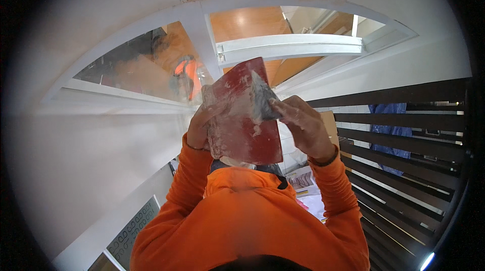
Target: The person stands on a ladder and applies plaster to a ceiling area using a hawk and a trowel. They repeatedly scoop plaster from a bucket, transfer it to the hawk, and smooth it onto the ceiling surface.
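My left hand grips the left side of a dark red, roughly rectangular board, streaked with pale plaster or dust, held up at the middle of the view. My right hand is closed on a grey, triangular piece, like a scraper blade or a pad, coated pale in places, against the board's upper right face. The piece's exact kind is unclear. Both forearms are in orange sleeves.
A white-framed opening arches above, showing orange-brown surfaces and an orange-and-grey item. A white wall is at left. At right are dark slats with blue fabric behind. Papers lie below beside a framed panel lower left.
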`<action>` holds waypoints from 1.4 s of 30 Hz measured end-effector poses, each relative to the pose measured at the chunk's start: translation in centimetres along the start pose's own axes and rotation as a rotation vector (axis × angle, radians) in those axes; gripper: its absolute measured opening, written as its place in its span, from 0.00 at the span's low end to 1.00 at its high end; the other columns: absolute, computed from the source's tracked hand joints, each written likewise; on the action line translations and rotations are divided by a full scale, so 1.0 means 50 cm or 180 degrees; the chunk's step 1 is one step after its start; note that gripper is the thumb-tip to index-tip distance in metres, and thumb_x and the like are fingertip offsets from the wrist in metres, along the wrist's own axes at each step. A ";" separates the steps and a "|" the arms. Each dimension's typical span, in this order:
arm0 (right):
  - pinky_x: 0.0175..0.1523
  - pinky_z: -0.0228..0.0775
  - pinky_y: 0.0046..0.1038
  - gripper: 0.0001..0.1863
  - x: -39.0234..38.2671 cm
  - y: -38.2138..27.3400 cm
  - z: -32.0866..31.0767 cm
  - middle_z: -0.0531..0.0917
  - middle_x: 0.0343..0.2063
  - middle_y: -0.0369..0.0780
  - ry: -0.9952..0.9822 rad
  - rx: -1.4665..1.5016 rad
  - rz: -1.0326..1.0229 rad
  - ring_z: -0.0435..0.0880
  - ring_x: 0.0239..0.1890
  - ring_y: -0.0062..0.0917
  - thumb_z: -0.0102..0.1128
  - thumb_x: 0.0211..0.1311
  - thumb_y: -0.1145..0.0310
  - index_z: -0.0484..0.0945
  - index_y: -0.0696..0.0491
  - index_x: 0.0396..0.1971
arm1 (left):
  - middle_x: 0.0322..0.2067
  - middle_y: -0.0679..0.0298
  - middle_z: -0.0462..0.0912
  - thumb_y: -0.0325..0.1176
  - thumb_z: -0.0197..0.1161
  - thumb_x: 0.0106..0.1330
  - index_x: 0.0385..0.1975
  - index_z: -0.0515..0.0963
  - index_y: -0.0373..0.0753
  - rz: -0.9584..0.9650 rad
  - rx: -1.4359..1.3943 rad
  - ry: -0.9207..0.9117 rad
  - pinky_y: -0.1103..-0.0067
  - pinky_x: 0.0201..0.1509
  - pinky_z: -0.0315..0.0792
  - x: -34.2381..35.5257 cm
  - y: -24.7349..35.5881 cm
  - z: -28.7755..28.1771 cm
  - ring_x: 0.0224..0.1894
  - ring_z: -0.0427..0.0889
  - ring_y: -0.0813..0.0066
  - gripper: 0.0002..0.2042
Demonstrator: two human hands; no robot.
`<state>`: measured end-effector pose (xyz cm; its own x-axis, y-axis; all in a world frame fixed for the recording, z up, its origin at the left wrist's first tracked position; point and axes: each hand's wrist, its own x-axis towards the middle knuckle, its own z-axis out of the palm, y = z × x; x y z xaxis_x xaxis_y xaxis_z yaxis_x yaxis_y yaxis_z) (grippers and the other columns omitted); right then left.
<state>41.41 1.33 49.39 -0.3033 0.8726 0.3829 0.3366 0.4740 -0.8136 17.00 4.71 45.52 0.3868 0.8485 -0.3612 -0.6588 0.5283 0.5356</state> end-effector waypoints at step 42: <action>0.31 0.63 0.16 0.22 -0.285 0.222 0.040 0.73 0.25 0.31 0.2166 0.1406 0.1915 0.67 0.26 0.12 0.48 0.70 0.70 0.66 0.60 0.62 | 0.48 0.58 0.76 0.25 0.53 0.67 0.53 0.66 0.37 0.1461 -0.0417 -0.0395 0.66 0.53 0.75 0.199 -0.192 0.389 0.50 0.78 0.64 0.15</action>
<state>47.70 -6.09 34.04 0.4277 0.8996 -0.0884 -0.1358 -0.0327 -0.9902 39.72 8.64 51.62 0.1063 0.9942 -0.0127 -0.8517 0.0977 0.5149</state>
